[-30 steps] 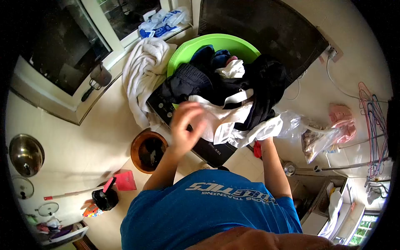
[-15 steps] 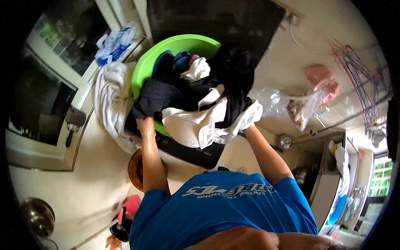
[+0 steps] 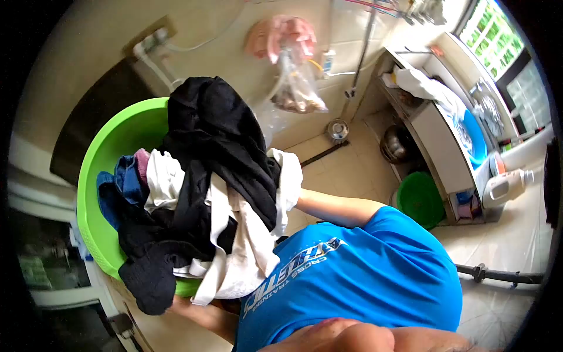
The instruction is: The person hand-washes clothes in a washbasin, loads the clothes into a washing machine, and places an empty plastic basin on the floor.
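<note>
A light green tub (image 3: 88, 199) heaped with laundry is held up in front of my body. Black garments (image 3: 214, 126) lie on top and droop over the near side. A white garment with straps (image 3: 246, 252) spills over the edge closest to my shirt. Blue denim (image 3: 128, 179) and a bunched white cloth (image 3: 164, 179) sit deeper inside. My left hand (image 3: 179, 305) is closed at the tub's near rim, its fingers partly covered by black cloth. At the opposite side, my right hand (image 3: 298, 199) supports the tub, mostly hidden behind white fabric.
On the right stands a sink cabinet (image 3: 441, 141) with a blue basin (image 3: 474, 138) on top. Beside it are a green basin (image 3: 419, 199) and a white jug (image 3: 507, 186). Plastic bags (image 3: 296, 88) hang on the wall near a floor drain (image 3: 337, 130).
The tub has been lifted off the black cooktop surface and carried right as my body and view turned that way. Both hands have stayed at its sides.
</note>
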